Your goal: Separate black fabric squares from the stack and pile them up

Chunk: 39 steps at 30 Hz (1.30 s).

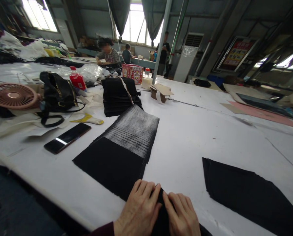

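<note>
Near the table's front edge, my left hand [141, 206] and my right hand [180, 213] are side by side on a black fabric piece [162, 214]. Fingers and thumb of the left are closed on the cloth, and the right pinches it close by. Part of the piece is hidden under both hands. Just beyond lies a fanned stack of black fabric pieces [112, 160], its far part showing a greyish, shiny striped surface. To the right, a flat pile of black fabric pieces [249, 190] lies on the white table [183, 137].
Behind the fanned stack stands a tied black bundle [115, 93]. Leftward lie a phone [68, 137], a yellow-marked strip [87, 118], a black bag [58, 90], a pink fan [13, 95] and a red bottle [77, 78]. A cardboard piece [160, 92] sits farther back; people are beyond.
</note>
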Each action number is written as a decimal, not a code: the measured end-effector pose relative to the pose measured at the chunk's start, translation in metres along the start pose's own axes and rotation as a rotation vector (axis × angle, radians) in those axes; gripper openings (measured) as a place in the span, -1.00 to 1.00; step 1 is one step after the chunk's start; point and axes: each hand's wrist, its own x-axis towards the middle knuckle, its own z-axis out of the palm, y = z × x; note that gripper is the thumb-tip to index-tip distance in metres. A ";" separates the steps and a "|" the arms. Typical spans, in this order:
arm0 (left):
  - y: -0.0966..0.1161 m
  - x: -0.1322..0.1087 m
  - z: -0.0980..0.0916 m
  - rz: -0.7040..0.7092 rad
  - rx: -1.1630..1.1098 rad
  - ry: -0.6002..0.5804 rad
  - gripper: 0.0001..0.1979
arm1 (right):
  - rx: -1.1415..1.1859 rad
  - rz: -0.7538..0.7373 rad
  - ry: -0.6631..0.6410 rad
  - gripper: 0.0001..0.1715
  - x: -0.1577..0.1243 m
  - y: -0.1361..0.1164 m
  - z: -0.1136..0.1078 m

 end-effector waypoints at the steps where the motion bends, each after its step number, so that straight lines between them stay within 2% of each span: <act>1: 0.000 -0.001 0.001 0.000 0.007 0.007 -0.56 | 0.004 0.007 0.000 -0.65 0.000 0.000 0.000; 5: -0.003 -0.003 0.001 0.015 0.065 0.114 -0.52 | 0.020 0.058 -0.013 -0.65 -0.001 -0.003 -0.002; 8: -0.004 -0.002 0.000 0.097 0.113 0.180 -0.48 | 0.041 0.105 -0.045 -0.65 -0.003 -0.005 -0.003; 11: -0.003 0.001 0.000 0.167 0.112 0.146 -0.54 | 0.054 0.161 -0.073 -0.63 -0.005 -0.007 -0.005; 17: 0.003 0.003 0.003 0.184 0.108 0.137 -0.70 | 0.087 0.256 -0.119 -0.66 -0.010 -0.007 -0.009; 27: 0.010 0.003 0.001 0.251 0.289 0.084 -0.66 | 0.100 0.263 -0.137 -0.62 -0.026 0.003 -0.022; 30: 0.013 0.002 0.002 0.269 0.351 0.028 -0.65 | 0.112 0.259 -0.154 -0.62 -0.031 0.004 -0.027; 34: 0.017 0.002 -0.001 0.300 0.390 -0.076 -0.51 | 0.104 0.278 -0.195 -0.57 -0.035 0.005 -0.033; 39: 0.022 0.004 -0.001 0.345 0.434 -0.090 -0.54 | 0.101 0.273 -0.196 -0.61 -0.042 0.007 -0.041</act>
